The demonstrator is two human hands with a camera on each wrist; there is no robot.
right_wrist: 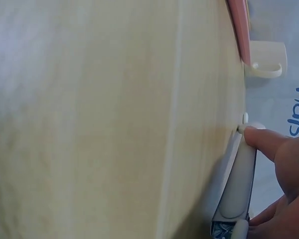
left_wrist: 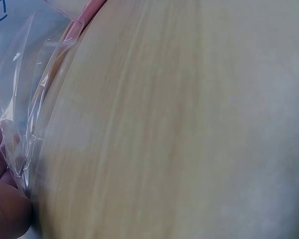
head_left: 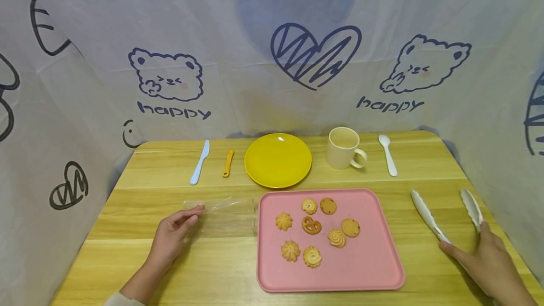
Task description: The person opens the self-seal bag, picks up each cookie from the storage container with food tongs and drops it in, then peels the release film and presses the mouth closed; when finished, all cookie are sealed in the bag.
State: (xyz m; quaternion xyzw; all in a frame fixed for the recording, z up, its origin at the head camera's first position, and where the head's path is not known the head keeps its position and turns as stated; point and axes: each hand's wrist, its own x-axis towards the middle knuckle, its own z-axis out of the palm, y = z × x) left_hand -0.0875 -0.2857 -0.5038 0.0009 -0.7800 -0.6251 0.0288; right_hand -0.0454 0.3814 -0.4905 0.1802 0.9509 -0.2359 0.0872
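On the left, my left hand (head_left: 170,237) pinches the end of a clear plastic bag (head_left: 231,218) between thumb and fingers. The bag lies flat, its far end touching the pink tray (head_left: 361,270). In the left wrist view the bag (left_wrist: 12,99) rises in loose folds by the fingers (left_wrist: 7,206). To the tray's right, my right hand (head_left: 493,263) holds a pair of tongs (head_left: 426,215), their arms spread wide with nothing between the tips. The right wrist view shows the thumb (right_wrist: 261,139) against one arm of the tongs (right_wrist: 237,184). Several cookies (head_left: 337,238) and a pretzel-shaped one (head_left: 311,225) lie on the tray.
Behind the tray stand a yellow plate (head_left: 278,160) and a cream mug (head_left: 340,152). A white spoon (head_left: 387,155) lies right of the mug. A blue knife (head_left: 200,162) and a small orange-yellow strip (head_left: 228,163) lie at the back left. A printed cloth (head_left: 246,98) surrounds the table.
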